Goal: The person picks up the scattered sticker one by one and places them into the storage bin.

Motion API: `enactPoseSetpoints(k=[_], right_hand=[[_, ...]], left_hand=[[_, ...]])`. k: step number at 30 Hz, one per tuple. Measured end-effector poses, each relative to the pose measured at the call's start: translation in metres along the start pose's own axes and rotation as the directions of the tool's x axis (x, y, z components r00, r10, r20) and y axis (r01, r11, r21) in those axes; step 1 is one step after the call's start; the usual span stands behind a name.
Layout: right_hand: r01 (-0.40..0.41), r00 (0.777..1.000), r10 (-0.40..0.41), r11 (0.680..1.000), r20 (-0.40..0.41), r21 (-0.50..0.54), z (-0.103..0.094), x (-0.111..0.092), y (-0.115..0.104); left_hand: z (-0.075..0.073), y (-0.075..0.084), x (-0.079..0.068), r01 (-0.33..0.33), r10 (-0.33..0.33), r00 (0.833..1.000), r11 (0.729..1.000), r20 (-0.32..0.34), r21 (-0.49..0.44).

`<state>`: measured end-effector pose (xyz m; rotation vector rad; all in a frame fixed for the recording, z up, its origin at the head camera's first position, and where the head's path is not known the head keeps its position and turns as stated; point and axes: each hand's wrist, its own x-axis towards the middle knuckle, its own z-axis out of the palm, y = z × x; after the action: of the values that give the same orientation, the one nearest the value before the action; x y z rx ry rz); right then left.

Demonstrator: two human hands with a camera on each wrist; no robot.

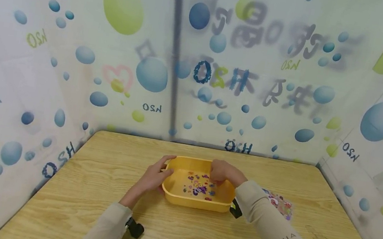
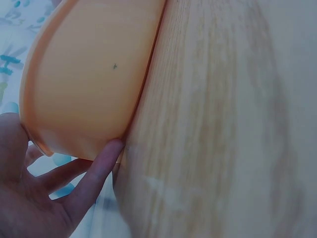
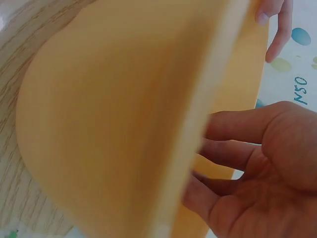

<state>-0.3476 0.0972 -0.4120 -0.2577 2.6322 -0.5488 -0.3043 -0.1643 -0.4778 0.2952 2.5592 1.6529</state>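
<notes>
A yellow plastic basin point(image 1: 197, 204) sits on the wooden table, with small colourful pieces point(image 1: 199, 189), many of them purple, scattered over its floor. My left hand point(image 1: 154, 175) grips the basin's left end at the rim; in the left wrist view its fingers point(image 2: 94, 181) touch the outside of the wall. Over the back right rim, my right hand point(image 1: 220, 171) reaches down into the basin with bent fingers. In the right wrist view the basin wall hides the fingertips of that hand point(image 3: 267, 163), so whether they pinch a piece does not show.
A colourful printed sheet point(image 1: 284, 205) lies on the table point(image 1: 106, 164) to the right of the basin, partly behind the right sleeve. Dark wrist devices point(image 1: 135, 229) sit at both wrists. A patterned curtain point(image 1: 271, 106) surrounds the table's back and sides.
</notes>
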Motion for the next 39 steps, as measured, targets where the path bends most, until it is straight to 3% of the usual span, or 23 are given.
enactPoseSetpoints(k=[11, 16, 21, 29, 39], right_hand=[[-0.049, 0.998, 0.051, 0.997, 0.035, -0.060, 0.004, -0.002, -0.005], [-0.013, 0.999, 0.016, 0.998, 0.035, -0.061, 0.003, -0.007, -0.004], [0.069, 0.997, -0.069, 0.996, -0.013, -0.055, -0.004, -0.015, 0.002], [0.238, 0.966, -0.228, 0.969, -0.125, 0.069, -0.024, -0.035, 0.032], [0.288, 0.935, -0.227, 0.935, -0.273, 0.206, -0.033, -0.073, 0.091]], left_hand=[[-0.001, 0.001, 0.000, -0.002, 0.002, 1.000, 1.000, 0.002, 0.005], [-0.001, 0.001, -0.001, 0.000, 0.000, 1.000, 1.000, 0.002, 0.001], [0.000, 0.000, 0.000, 0.003, -0.003, 1.000, 1.000, -0.003, 0.003], [0.000, 0.002, 0.000, 0.001, -0.001, 1.000, 1.000, -0.002, -0.005], [0.000, 0.000, 0.000, -0.002, 0.002, 1.000, 1.000, 0.004, 0.007]])
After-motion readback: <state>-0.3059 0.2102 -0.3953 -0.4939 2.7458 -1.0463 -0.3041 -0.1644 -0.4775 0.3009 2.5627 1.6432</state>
